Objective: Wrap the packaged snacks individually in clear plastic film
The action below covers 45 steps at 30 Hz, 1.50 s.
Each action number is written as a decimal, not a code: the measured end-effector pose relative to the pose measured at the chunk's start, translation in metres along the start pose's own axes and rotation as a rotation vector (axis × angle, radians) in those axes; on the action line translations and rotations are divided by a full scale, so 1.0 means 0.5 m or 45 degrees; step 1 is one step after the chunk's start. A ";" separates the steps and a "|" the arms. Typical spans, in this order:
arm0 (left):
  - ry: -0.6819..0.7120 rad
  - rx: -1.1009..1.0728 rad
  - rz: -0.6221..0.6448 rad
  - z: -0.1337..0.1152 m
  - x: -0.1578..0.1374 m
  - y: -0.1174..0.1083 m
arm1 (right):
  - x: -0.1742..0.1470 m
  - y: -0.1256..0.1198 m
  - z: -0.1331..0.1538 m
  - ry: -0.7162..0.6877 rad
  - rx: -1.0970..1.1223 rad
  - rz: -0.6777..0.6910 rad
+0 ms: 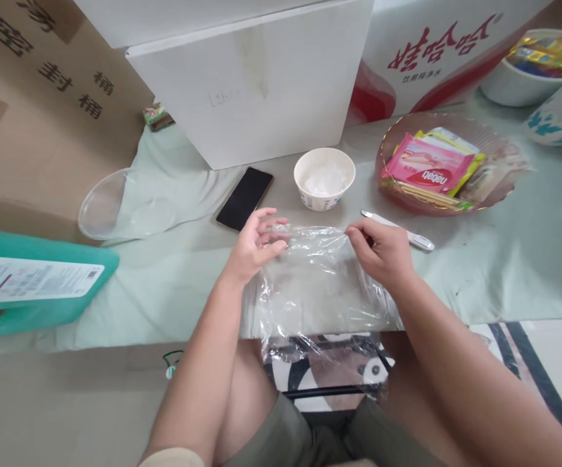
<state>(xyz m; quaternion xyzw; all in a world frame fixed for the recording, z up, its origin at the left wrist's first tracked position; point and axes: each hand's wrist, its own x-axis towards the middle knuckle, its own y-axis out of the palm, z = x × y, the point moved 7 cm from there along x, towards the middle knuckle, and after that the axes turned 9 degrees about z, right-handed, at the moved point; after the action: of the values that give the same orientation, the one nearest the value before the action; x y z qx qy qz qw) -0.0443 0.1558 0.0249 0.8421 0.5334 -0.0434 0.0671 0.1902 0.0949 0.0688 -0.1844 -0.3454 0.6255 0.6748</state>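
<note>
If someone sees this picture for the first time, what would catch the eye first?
Probably the clear plastic film between the left hand and the right hand, draping over the table edge. Next, perhaps the pink packet in the pinkish bowl at right, then the teal container at far left.

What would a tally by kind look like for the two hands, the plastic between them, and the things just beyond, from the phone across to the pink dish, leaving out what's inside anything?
Hands (left hand, right hand): 2
Clear plastic film: 1
Phone: 1
Small bowl: 1
Slim white tool: 1
Pink dish: 1
Total: 7
</note>
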 end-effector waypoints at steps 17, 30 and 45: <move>0.161 0.071 -0.359 -0.023 -0.019 -0.070 | -0.021 -0.001 -0.053 -0.045 -0.014 0.324; 0.066 -0.140 -0.246 -0.012 -0.023 -0.031 | -0.071 -0.058 -0.092 0.028 0.883 -0.217; 0.254 -0.127 -0.565 -0.023 -0.016 -0.072 | -0.104 0.102 -0.022 0.379 0.748 0.397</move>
<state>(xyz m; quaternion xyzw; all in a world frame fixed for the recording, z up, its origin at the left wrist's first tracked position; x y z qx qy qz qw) -0.0802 0.1657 0.0351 0.7001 0.7107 0.0525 0.0444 0.1623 0.0538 0.0141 -0.1223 -0.0168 0.7597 0.6384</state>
